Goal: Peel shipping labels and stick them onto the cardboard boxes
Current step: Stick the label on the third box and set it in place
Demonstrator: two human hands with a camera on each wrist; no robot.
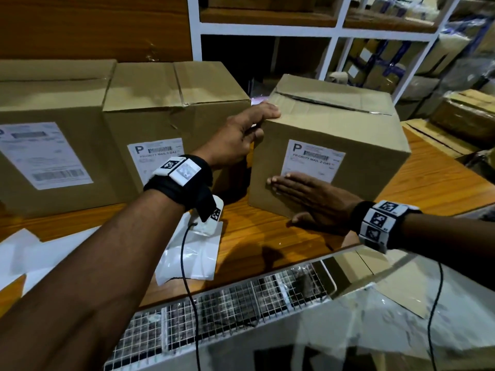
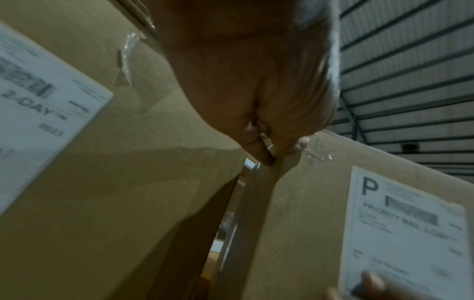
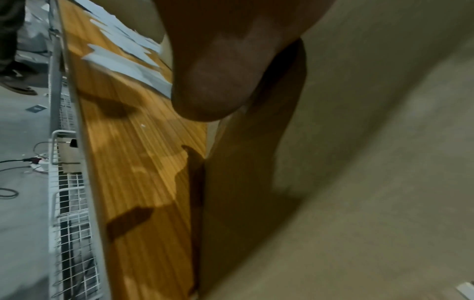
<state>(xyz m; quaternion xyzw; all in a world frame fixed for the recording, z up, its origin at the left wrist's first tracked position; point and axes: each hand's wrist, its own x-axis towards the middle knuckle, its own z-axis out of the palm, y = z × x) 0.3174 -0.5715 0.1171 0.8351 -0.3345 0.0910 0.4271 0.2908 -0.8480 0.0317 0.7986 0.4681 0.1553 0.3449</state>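
Note:
A cardboard box (image 1: pixel 348 135) stands on the right of the wooden table (image 1: pixel 267 236) with a white Priority Mail label (image 1: pixel 316 159) on its front. My left hand (image 1: pixel 254 124) grips the box's upper left corner, fingers curled over the top edge. My right hand (image 1: pixel 292 188) lies flat on the front face, fingers straight, pressing the label's lower left part. In the left wrist view the left hand's fingers (image 2: pixel 259 146) clasp the box edge beside the label (image 2: pixel 402 229). In the right wrist view, the right palm (image 3: pixel 218 81) rests against the box face (image 3: pixel 359 162).
Two more boxes stand to the left, a middle box (image 1: pixel 171 97) and a far left box (image 1: pixel 48 103), each bearing a label. White backing sheets (image 1: pixel 190 253) lie near the table's front edge. A wire mesh basket (image 1: pixel 227 298) hangs below the edge. Shelving (image 1: pixel 267 25) stands behind.

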